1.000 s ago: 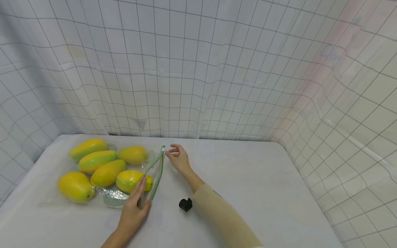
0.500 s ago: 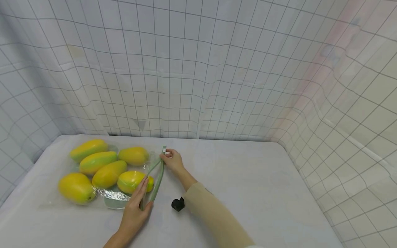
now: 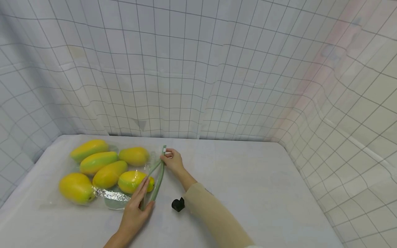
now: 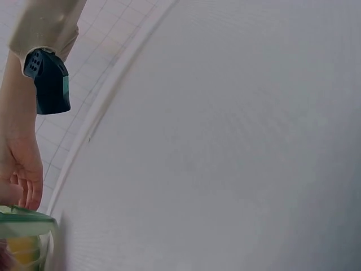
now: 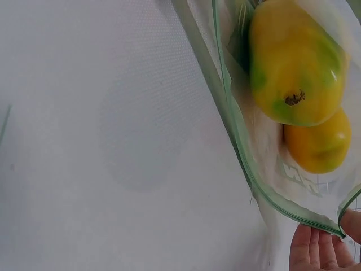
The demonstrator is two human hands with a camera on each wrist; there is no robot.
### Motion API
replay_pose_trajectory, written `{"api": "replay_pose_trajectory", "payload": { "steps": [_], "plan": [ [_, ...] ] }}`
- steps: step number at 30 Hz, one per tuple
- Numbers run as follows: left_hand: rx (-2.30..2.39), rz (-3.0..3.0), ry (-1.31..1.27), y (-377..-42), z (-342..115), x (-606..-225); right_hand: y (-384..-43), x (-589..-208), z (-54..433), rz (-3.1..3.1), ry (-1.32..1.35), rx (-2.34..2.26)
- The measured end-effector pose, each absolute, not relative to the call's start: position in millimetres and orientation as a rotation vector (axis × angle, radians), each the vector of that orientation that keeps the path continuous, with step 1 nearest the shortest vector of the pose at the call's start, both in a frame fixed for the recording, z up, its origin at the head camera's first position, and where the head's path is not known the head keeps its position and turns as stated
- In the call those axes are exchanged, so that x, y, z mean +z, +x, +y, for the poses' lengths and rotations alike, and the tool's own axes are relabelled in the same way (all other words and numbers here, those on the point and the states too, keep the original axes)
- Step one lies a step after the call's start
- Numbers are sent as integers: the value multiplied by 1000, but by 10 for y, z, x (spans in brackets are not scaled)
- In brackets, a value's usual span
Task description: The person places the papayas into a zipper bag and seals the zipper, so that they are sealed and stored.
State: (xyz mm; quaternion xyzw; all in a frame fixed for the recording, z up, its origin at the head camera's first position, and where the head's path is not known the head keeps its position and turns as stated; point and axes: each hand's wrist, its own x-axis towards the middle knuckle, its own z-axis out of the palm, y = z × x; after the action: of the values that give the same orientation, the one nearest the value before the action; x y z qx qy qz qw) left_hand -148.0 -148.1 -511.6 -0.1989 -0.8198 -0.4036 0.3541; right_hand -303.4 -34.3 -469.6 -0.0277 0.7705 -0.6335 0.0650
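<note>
A clear zip bag (image 3: 113,195) with a green edge strip lies flat on the left of the table. Several yellow-green fruits (image 3: 107,174), papaya-like, are inside it. At the near end of its mouth is my left hand (image 3: 134,212); its straight fingers touch one green edge, its thumb the other, with the edges apart between them. My right hand (image 3: 173,161) pinches the far end of the strip, by a small white tab (image 3: 164,150). In the right wrist view, the thumb and fingers meet on the bag's corner, below two fruits (image 5: 299,62). The left fingertips are mostly hidden.
A white cloth covers the table (image 3: 248,179). Gridded white curtains (image 3: 198,69) stand behind it and on both sides. A small black device (image 3: 178,204) sits by the right sleeve (image 3: 214,213); the left wrist view shows it attached to that sleeve.
My right hand has moved slightly left and taken hold of the bag's far end. The black device shifted left with that arm. The left hand has barely moved.
</note>
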Motion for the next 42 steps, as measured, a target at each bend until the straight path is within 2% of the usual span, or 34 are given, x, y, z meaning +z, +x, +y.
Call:
{"api": "replay_pose_trajectory", "payload": {
  "steps": [9, 25, 32, 42],
  "plan": [
    [-1065, -2070, -401, -1610, -1632, -4885, -3059, -4708, -321, 2320, -92, -1901],
    [-1062, -2547, -523, -2578, -2148, -4255, -3079, -4716, -299, 2276, -92, -1923],
    [-801, -2768, -569, -2903, -2156, -4193, -3060, -4693, -303, 2284, -97, -1915],
    [-585, -2897, -717, -3184, -2021, -4216, -3039, -4687, -297, 2308, -123, -1916]
  ]
}}
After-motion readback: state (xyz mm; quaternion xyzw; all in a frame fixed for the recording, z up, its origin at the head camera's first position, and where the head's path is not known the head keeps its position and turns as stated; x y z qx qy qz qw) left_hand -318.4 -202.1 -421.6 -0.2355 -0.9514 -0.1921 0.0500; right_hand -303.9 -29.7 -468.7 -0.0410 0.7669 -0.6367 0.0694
